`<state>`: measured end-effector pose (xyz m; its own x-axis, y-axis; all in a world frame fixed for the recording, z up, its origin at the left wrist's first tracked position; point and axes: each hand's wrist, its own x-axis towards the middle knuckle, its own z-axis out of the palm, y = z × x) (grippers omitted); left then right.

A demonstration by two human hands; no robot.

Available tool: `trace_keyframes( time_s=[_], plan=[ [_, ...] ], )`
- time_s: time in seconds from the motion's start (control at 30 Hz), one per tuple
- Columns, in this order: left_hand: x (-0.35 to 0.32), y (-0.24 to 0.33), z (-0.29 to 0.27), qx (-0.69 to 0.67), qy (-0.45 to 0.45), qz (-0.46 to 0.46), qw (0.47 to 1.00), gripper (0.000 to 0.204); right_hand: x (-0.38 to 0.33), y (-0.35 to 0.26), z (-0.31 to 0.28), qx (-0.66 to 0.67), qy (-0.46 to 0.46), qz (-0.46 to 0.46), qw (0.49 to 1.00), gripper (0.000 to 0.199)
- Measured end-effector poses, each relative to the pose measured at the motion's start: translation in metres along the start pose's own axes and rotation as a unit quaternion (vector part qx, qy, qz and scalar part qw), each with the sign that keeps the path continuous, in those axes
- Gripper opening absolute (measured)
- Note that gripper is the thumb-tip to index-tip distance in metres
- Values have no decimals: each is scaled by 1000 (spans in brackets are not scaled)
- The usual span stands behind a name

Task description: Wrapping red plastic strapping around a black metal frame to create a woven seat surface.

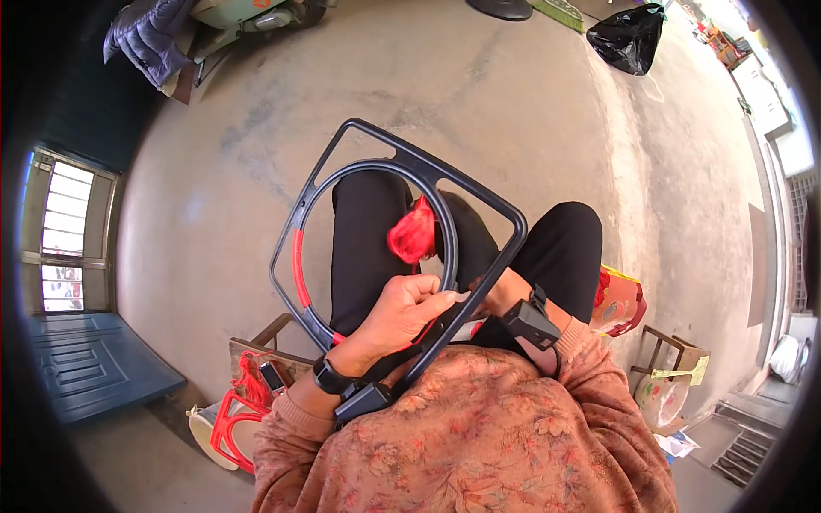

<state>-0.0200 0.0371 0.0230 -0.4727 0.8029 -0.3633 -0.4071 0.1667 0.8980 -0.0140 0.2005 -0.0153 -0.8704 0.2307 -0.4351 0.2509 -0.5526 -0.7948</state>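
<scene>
Over my lap lies a black plastic frame with a round ring inside its angular outer bars. A red wrapping covers part of the ring's left side, and more red shows low on the ring. My left hand is closed on the ring's lower right part, thumb pointing right. A loose red bundle of cord or ribbon, slightly blurred, hangs by the ring's right side. My right hand is behind the frame's right bar; the bar and ring hide its fingers, so its grip does not show.
At lower left, a wooden stool stands near red cord and a red frame-shaped piece. On the right are a red package and a wooden chair with a yellowish swatter. A black bag sits far right.
</scene>
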Motion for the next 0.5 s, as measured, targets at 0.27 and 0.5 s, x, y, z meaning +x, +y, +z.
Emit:
trace_keyframes(
  time_s=[0.27, 0.5],
  plan=[
    [2, -18, -5, -24, 18, 138, 990, 23, -18, -15, -4, 310, -315, 124, 888, 53],
    [-4, -15, -17, -75, 8, 85, 994, 23, -30, -35, 7, 205, -214, 111, 949, 36]
  ],
)
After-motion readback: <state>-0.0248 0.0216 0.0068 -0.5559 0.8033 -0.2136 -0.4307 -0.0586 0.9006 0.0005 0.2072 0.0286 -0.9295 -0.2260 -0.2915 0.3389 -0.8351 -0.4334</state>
